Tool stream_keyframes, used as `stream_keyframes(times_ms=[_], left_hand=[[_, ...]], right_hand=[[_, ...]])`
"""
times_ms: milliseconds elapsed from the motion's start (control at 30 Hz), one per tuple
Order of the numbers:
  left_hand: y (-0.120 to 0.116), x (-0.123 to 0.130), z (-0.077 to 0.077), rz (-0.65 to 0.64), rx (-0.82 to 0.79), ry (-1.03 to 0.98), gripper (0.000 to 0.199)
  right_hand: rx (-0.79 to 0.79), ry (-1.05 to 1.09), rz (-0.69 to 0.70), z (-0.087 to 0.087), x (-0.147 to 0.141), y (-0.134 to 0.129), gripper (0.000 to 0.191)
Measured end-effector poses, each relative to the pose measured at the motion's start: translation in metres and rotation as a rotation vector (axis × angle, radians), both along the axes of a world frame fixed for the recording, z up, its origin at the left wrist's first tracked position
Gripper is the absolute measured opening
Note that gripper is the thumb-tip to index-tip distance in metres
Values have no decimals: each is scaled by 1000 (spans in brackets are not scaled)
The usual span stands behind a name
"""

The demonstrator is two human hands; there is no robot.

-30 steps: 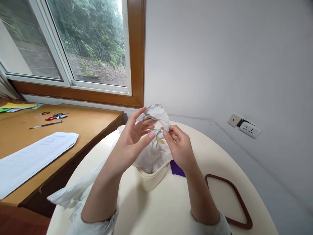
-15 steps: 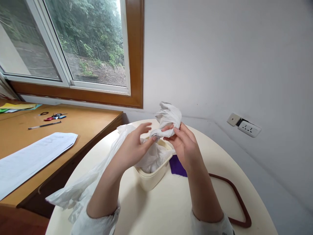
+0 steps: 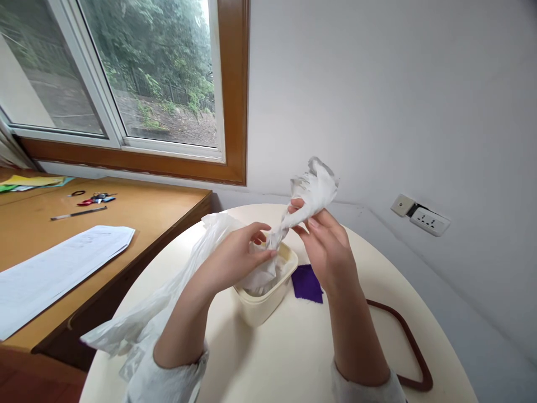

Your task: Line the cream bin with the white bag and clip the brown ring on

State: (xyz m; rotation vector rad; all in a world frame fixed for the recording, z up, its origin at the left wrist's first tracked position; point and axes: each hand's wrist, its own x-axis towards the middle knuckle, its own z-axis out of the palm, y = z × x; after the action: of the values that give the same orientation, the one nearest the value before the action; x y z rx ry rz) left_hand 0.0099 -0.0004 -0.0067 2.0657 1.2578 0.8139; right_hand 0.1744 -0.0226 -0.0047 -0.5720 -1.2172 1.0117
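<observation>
While one twisted white bag (image 3: 316, 190) is held up at a slant by the right hand (image 3: 329, 243), its lower part is contained in one cream tub (image 3: 262, 305). The right grip is closed narrowly around the upper twist, above which one loose, crumpled end is spread. The lower twist is touched by the thumb of the left hand (image 3: 239, 252); that grip is narrow, with the fingers curled, but whether the twist is pinched there cannot be told.

The tub is set on one round tabletop (image 3: 285, 352). One purple cloth (image 3: 307, 284) is laid just to its right, and one brown frame (image 3: 415, 344) is placed farther right, partly covered by the right forearm. To the left, a length of white plastic (image 3: 140, 322) is strewn; whether it is joined to the bag cannot be told.

On one wooden tabletop (image 3: 168, 201) at the far left, one pen (image 3: 79, 214), one bunch of keys (image 3: 99, 198) and one black band (image 3: 78, 193) are seen, with white papers (image 3: 62, 271) nearer. Two socket plates (image 3: 430, 221) are fixed to the wall at the right.
</observation>
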Motion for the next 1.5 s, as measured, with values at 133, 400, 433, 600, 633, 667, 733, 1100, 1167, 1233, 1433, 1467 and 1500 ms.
stream_keyframes(times_ms=[133, 400, 433, 600, 633, 667, 733, 1100, 1167, 1233, 1433, 1467, 1500], left_hand=[[0, 0, 1, -27, -4, 101, 19], [-2, -1, 3, -13, -9, 74, 24], [-2, -1, 2, -27, -20, 89, 27], [2, -3, -9, -97, -44, 343, 37], [3, -3, -11, -110, -35, 397, 32], [4, -4, -13, -126, -22, 443, 24], [4, -6, -15, -183, 0, 510, 17], [1, -1, -5, -97, -7, 147, 31], [1, 4, -5, -135, 5, 115, 25], [2, 7, -6, -152, 24, 102, 21], [8, 9, -10, 4, 113, -19, 25], [8, 9, -10, 30, 124, -38, 28], [9, 9, -10, 48, 133, -55, 31]], right_hand=[[1, -78, -131, -5, 2, 3, 35], [-126, -168, -410, -14, 10, 11, 46], [-145, -189, -421, -14, 10, 12, 45], [-220, -123, -439, -17, 14, 16, 46], [-238, -82, -414, -17, 15, 17, 45], [-248, -41, -383, -17, 16, 17, 44], [-244, 36, -308, -16, 17, 18, 41], [-157, 384, 89, -3, 9, 13, 27], [-158, 366, 119, -3, 4, 12, 30], [-168, 333, 122, -6, 1, 14, 35], [-174, -91, 71, -16, 4, 19, 34], [-182, -189, 71, -17, 4, 19, 35], [-189, -261, 71, -18, 4, 19, 32]])
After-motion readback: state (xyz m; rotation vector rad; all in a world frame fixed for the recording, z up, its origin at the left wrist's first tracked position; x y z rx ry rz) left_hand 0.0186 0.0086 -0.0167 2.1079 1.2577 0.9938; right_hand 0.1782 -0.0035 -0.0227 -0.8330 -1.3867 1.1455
